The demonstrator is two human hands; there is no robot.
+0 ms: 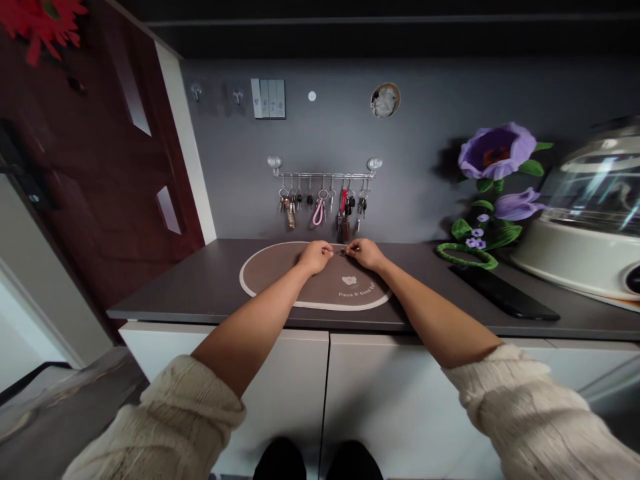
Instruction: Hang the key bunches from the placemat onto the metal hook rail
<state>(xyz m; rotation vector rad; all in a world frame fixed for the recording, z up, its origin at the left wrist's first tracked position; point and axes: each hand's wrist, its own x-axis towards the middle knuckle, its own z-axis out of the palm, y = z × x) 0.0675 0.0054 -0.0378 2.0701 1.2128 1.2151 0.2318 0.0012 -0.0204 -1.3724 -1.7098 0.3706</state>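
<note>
Both my hands are above the back part of an oval brown mat (273, 270) with a pale rim. My right hand (367, 254) pinches a small dark metal bunch (343, 253) that looks like keys. Just left of it, the fingers of my left hand (317, 257) are closed in a pinch; what is between them is too small to make out. Behind the hands, a clear rail (325, 176) on the wall carries several hanging keys. Among them are a pink strap (318, 213) and a red cord (344, 198).
The mat lies on a dark grey counter (210, 287) above white cabinet doors (380, 387). To the right are a black phone (505, 292), purple knitted-looking flowers (497, 150) and a white appliance with a clear dome (580, 250). A dark red door (135, 193) stands at left.
</note>
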